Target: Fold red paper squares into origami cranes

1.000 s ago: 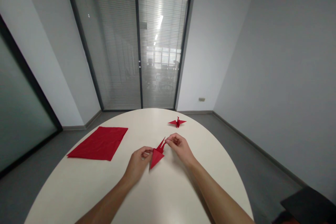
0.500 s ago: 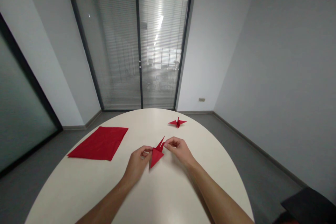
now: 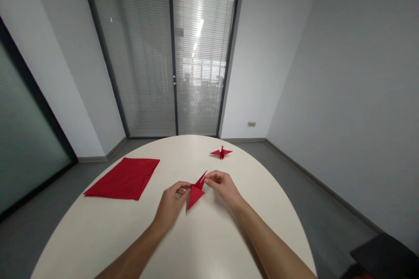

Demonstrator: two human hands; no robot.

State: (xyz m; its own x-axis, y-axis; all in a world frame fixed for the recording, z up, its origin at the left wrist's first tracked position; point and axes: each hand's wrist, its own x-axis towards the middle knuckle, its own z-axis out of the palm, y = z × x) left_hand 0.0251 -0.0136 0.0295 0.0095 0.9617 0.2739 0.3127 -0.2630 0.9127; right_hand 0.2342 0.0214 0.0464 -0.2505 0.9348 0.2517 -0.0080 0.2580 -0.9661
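Folded red paper (image 3: 196, 196), lower centre of frame, held between left hand (image 3: 173, 200) and right hand (image 3: 225, 186)
Long axis slants: broad flap tipping lower left, narrow points upper right; paper lies just right of left fingertips, left and slightly below right ones. Left thumb and fingers pinch its left corner; right thumb and forefinger pressed together at a narrow point, partly hidden, so right hand nearer that end. Small folded bird (image 3: 221, 153) above right hand, near far edge of round table (image 3: 193, 248); red sheet (image 3: 124, 179) well apart, left of frame; tabletop runs toward bottom edge, room that way
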